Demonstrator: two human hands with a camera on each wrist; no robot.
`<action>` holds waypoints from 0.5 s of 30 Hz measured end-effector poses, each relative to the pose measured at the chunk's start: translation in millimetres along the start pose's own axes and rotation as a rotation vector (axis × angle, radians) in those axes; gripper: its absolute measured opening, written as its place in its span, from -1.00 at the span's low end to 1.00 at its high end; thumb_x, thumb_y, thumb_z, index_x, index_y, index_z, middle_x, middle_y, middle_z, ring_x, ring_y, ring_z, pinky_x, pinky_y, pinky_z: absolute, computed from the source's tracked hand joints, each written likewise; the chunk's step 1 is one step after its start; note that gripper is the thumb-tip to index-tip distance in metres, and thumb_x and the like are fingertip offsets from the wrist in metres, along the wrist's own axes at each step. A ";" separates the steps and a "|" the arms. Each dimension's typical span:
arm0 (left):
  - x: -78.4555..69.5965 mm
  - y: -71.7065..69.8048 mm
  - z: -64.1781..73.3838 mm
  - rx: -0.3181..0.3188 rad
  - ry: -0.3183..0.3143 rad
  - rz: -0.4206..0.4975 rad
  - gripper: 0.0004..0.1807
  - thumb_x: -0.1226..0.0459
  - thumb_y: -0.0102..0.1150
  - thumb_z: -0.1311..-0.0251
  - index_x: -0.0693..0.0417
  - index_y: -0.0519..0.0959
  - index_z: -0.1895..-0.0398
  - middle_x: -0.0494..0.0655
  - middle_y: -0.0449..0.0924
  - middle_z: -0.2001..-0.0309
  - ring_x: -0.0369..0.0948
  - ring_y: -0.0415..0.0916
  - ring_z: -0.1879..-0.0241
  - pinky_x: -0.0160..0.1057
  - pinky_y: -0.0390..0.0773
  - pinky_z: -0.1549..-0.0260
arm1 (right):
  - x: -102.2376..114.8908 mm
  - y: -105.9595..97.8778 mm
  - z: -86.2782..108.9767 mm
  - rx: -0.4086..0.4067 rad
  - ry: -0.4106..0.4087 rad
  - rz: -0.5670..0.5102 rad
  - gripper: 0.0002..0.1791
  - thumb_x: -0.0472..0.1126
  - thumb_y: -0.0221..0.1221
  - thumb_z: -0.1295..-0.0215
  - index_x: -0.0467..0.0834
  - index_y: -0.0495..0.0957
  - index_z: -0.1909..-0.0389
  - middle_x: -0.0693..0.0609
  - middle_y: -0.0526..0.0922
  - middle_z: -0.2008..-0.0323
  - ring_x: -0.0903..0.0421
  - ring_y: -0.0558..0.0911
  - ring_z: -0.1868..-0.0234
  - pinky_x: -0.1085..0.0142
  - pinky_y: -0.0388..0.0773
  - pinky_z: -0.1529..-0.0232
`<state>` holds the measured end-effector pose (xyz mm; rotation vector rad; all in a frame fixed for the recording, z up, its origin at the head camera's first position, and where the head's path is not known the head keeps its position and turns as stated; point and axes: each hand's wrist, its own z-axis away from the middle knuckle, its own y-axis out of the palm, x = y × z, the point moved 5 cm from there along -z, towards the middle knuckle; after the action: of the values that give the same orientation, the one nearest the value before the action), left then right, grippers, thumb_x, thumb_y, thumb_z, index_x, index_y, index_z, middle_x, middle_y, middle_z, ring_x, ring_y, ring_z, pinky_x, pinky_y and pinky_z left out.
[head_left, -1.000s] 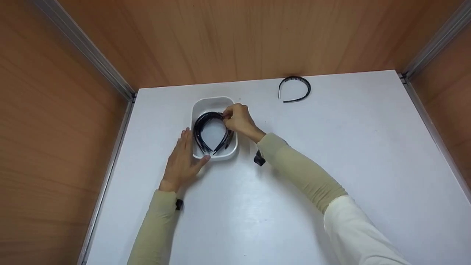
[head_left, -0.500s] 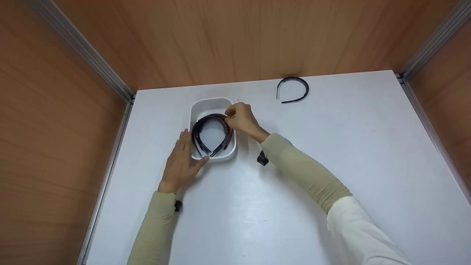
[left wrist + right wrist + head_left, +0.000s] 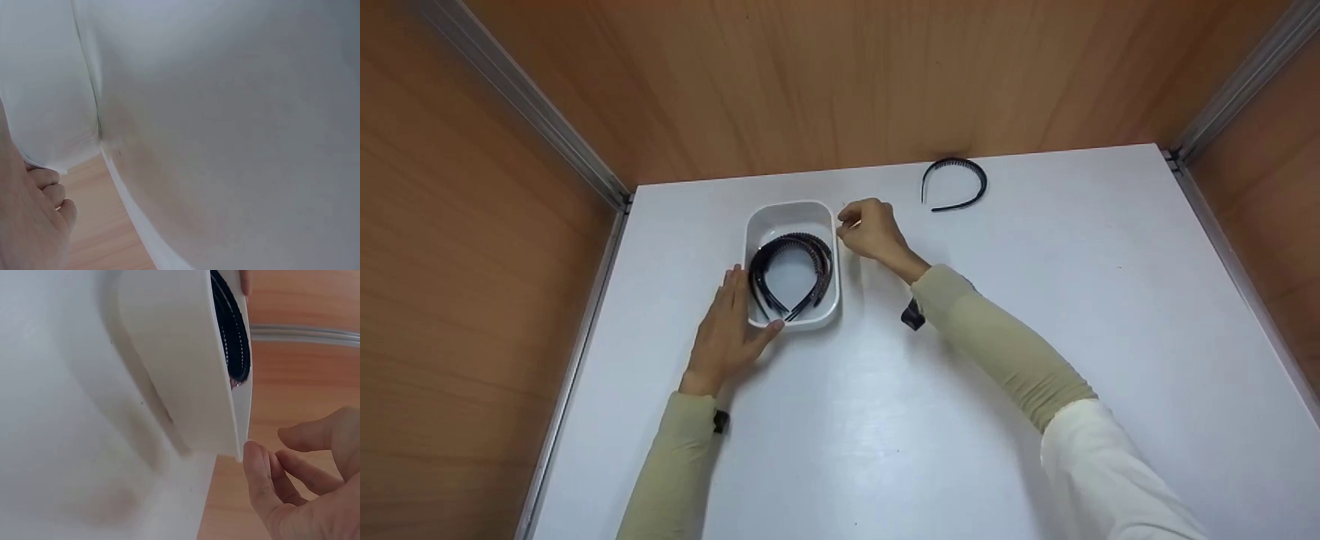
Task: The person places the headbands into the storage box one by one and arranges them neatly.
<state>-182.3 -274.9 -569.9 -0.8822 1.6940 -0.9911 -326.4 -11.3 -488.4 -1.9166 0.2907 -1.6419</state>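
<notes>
Near the back left of the white table, a white rectangular container (image 3: 789,216) holds several dark, toothed headbands (image 3: 797,238). My left hand (image 3: 723,337) lies along its left side with straight fingers, the thumb at the near edge. In the left wrist view, part of that hand (image 3: 35,219) shows beside the container's wall (image 3: 50,84). My right hand (image 3: 876,232) is just off the container's far right rim and holds nothing. The right wrist view shows its fingers (image 3: 260,475) loosely bent, thumb and index finger apart, with the headbands (image 3: 232,332) lying inside the container.
A single black headband (image 3: 983,180) lies on the table (image 3: 1035,300) by its back edge, right of the container. Wood-look panels (image 3: 840,82) with metal corner rails (image 3: 532,97) stand round the back and sides.
My right hand has let go of a headband, which now lies with the others, and has moved right, out of the container. The left hand keeps its place at the container.
</notes>
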 end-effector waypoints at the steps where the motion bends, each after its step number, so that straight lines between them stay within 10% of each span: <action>1: 0.7 0.0 0.5 0.003 -0.003 0.003 0.20 -0.24 0.21 -0.42 0.34 -0.16 -0.72 0.32 -0.14 -0.72 0.12 -0.18 -0.73 0.06 -0.02 -0.70 | -1.3 -2.3 0.1 -0.001 0.004 -0.004 -0.71 -0.33 0.28 -0.37 -0.34 0.76 -0.04 -0.19 0.82 0.09 -0.04 0.80 0.05 0.18 0.76 0.09; 15: 1.6 0.1 1.2 -0.015 -0.003 0.021 0.20 -0.25 0.21 -0.41 0.35 -0.13 -0.72 0.30 -0.13 -0.72 0.12 -0.17 -0.73 0.08 -0.02 -0.70 | -25.7 -40.8 -0.3 -0.037 0.053 -0.008 -0.72 -0.28 0.29 -0.42 -0.31 0.74 -0.07 -0.18 0.77 0.01 -0.04 0.76 0.00 0.15 0.75 0.03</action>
<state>-181.6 -276.6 -570.9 -0.8736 1.7071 -0.9636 -340.7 34.7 -486.7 -1.9055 0.3378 -1.7058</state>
